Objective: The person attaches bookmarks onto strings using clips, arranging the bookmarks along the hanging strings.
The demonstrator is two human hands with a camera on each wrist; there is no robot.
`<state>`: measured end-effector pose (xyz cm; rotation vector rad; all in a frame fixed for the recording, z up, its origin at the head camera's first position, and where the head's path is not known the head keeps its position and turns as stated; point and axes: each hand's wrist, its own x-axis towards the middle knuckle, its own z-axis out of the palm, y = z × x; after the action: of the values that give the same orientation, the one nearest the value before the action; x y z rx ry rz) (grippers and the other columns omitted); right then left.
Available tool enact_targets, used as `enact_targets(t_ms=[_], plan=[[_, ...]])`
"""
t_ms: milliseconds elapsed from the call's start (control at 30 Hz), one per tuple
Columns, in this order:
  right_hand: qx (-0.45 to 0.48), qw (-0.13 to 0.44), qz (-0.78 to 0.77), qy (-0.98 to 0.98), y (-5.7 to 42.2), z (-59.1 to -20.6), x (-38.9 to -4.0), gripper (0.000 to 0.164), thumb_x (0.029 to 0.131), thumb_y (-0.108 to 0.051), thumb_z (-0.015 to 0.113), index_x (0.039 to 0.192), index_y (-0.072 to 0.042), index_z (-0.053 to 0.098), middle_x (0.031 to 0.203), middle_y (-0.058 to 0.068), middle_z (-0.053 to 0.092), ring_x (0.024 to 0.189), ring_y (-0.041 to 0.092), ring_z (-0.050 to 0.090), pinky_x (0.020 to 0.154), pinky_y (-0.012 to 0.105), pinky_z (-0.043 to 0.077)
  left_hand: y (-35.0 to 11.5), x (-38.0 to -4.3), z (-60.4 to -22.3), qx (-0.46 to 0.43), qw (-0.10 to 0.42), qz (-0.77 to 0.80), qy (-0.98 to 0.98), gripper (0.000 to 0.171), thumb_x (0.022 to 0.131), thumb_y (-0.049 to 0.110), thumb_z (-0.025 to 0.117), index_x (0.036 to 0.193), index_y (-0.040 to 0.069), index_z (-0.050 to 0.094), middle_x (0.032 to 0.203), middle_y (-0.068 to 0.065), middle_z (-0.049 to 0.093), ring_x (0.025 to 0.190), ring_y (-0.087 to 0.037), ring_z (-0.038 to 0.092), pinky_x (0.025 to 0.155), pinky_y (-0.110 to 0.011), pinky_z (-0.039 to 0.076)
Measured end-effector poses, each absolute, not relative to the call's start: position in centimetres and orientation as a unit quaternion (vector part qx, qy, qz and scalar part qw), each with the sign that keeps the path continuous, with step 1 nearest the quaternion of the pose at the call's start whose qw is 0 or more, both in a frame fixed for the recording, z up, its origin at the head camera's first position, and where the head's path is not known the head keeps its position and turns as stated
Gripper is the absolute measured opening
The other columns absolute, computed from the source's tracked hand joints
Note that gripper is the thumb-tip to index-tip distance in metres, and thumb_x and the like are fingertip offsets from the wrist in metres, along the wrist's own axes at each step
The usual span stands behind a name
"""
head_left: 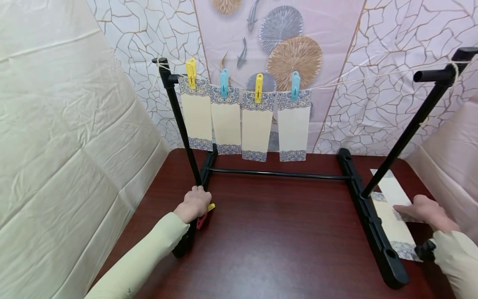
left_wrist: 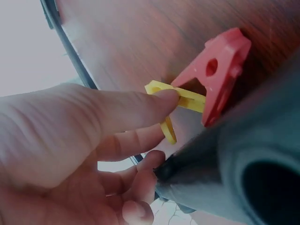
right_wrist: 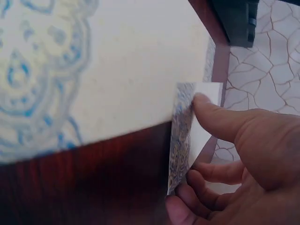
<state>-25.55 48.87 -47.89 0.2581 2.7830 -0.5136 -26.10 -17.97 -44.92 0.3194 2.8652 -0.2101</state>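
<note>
My left hand is low beside the rack's left foot. In the left wrist view its thumb and index finger pinch a yellow clothespin, which touches a red clothespin next to the black tube. On the right, beyond the rack's right foot, my right hand pinches the near end of a white card with a patterned border. Its thumb lies on top and its fingers underneath. A cream card lies nearer, beside that foot.
A black rack stands on the dark red table, with a string across its top. Several bordered cards hang there from yellow and blue clothespins. A patterned cloth hangs behind.
</note>
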Motion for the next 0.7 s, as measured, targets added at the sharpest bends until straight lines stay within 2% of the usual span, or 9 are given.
enact_targets(t_ms=[100,200,300,400,500,700], plan=[[0.096,0.146,-0.196,0.965,49.2,-48.1,-25.6,0.053,0.084,-0.054,0.068,0.063,-0.012,0.042,0.059,-0.002,0.039,0.056,0.018,0.045,0.053,0.031,0.036,-18.0,-26.0,-44.9,0.112,0.12,-0.065,0.984,0.016,0.09,0.019,0.07,0.078,0.01,0.063,0.092,-0.016,0.055,0.083,-0.03,0.044,0.064,-0.039,0.047],[0.114,0.145,-0.208,0.961,49.1,-48.5,-25.7,0.052,0.082,-0.051,0.07,0.055,-0.02,0.038,0.053,-0.007,0.034,0.05,0.014,0.041,0.051,0.03,0.036,-18.0,-26.0,-44.6,0.115,0.112,-0.058,0.985,0.016,0.09,0.023,0.071,0.09,0.009,0.064,0.096,-0.016,0.058,0.087,-0.031,0.048,0.068,-0.042,0.05],[0.117,0.128,-0.218,0.96,49.0,-48.7,-25.7,0.051,0.082,-0.046,0.071,0.054,-0.02,0.037,0.052,-0.007,0.032,0.049,0.014,0.041,0.05,0.031,0.037,-18.1,-26.0,-44.1,0.12,0.096,-0.037,0.987,0.022,0.089,0.024,0.071,0.101,0.008,0.061,0.096,-0.015,0.061,0.087,-0.031,0.055,0.069,-0.044,0.052],[0.11,0.099,-0.242,0.959,48.9,-48.6,-25.6,0.045,0.084,-0.037,0.069,0.061,-0.012,0.04,0.056,-0.003,0.038,0.052,0.017,0.048,0.05,0.033,0.046,-18.2,-26.0,-43.4,0.123,0.085,0.005,0.989,0.023,0.089,0.021,0.07,0.103,0.007,0.058,0.087,-0.013,0.063,0.073,-0.028,0.061,0.06,-0.04,0.052],[0.124,0.074,-0.276,0.95,48.8,-48.6,-25.4,0.035,0.087,-0.027,0.063,0.076,-0.001,0.041,0.066,0.007,0.044,0.059,0.021,0.056,0.054,0.036,0.055,-18.3,-26.1,-42.8,0.128,0.074,0.051,0.988,0.02,0.091,0.017,0.067,0.101,0.006,0.054,0.076,-0.011,0.06,0.057,-0.022,0.058,0.049,-0.034,0.047],[0.099,0.008,-0.33,0.939,48.2,-48.1,-24.3,0.034,0.092,-0.016,0.048,0.103,0.014,0.036,0.081,0.021,0.052,0.055,0.018,0.059,0.05,0.036,0.056,-18.6,-26.2,-42.2,0.147,0.064,0.112,0.981,0.019,0.092,0.015,0.066,0.101,0.006,0.052,0.071,-0.007,0.056,0.052,-0.018,0.054,0.047,-0.028,0.043]])
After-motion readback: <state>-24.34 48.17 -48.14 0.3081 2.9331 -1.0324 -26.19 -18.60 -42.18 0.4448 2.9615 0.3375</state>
